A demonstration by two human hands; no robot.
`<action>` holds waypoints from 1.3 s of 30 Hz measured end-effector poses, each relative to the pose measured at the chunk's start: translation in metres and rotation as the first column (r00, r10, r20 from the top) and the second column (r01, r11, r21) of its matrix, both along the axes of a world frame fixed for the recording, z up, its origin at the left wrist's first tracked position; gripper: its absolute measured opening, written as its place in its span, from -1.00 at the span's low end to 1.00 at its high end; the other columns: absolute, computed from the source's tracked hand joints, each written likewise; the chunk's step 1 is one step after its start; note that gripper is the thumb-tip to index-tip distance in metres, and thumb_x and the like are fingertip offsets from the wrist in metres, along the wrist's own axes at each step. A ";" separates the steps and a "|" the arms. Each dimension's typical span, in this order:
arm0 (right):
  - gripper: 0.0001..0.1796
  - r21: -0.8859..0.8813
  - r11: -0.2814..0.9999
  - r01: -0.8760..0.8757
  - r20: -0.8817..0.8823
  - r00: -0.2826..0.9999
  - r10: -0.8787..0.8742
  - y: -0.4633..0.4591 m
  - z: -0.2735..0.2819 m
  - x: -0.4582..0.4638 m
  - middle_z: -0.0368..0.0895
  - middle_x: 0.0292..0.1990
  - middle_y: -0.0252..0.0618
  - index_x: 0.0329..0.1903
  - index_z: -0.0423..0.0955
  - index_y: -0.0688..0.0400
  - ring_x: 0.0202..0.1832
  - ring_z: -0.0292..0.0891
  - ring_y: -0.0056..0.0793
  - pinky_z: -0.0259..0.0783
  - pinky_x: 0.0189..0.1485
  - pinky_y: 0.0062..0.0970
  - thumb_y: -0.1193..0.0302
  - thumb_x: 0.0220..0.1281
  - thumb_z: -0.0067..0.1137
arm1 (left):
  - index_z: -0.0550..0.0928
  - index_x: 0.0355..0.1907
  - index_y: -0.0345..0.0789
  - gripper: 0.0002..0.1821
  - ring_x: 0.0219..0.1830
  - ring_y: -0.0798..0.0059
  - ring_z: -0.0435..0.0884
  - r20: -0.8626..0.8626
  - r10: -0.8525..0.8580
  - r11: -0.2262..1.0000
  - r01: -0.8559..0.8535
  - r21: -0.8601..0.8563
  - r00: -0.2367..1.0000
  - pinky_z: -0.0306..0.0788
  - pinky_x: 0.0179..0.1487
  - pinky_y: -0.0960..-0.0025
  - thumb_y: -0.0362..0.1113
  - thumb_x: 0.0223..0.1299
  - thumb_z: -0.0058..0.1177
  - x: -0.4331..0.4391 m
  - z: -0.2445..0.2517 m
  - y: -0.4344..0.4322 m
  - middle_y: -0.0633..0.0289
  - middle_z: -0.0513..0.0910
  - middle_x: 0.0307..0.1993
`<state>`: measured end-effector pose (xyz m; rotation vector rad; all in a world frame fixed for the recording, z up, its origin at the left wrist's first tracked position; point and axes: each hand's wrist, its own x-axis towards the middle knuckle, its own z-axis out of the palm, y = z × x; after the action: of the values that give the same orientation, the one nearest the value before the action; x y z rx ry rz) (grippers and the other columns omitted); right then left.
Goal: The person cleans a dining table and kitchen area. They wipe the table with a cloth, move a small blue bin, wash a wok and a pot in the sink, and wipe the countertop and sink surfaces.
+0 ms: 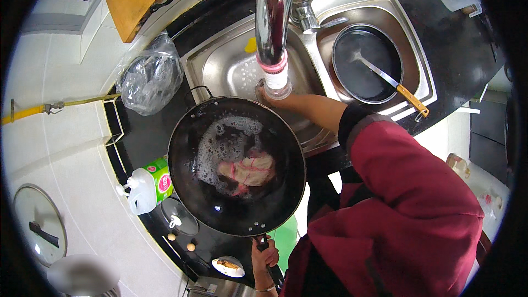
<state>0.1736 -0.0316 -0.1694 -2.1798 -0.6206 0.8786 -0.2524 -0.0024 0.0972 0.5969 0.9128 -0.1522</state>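
My left hand [265, 255] is wrapped around the black handle [262, 242] of a large dark wok [272, 206]. Foamy water [218, 144] lies in the wok, along with a wet beige cloth [249, 169] that has pink lines. My right hand [264, 93] is at the wok's far rim, beneath the faucet spout [275, 64] with its pink and white tip. The spout and rim partly hide its fingers, so I cannot tell whether it grips anything. The wok overlaps the near edge of the left basin [222, 62] of a steel double sink.
A pan [346, 82] of water with a wooden-handled spatula [410, 98] sits in the right basin. A detergent jug [150, 185], a glass lid [179, 214], two eggs [190, 247] and a small dish [228, 267] of food line the counter. A plastic bag [150, 78] is by the wall.
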 end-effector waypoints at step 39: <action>-0.58 0.822 0.409 -0.396 0.363 0.918 0.158 0.058 0.202 -0.201 0.42 -0.05 0.00 0.12 0.27 0.13 0.03 0.36 -0.03 0.28 0.10 -0.26 0.40 0.19 -0.02 | 0.23 -0.29 -0.22 -0.76 -0.74 0.69 0.14 -0.341 -0.206 0.964 0.250 0.090 0.917 0.02 -0.70 0.56 -0.45 0.09 -0.03 0.115 0.106 0.017 0.35 0.25 -0.62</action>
<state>-0.0271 0.0259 0.0323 -1.1810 -1.2640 0.2718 -0.1377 0.0147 0.2032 0.8174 1.1814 -0.4153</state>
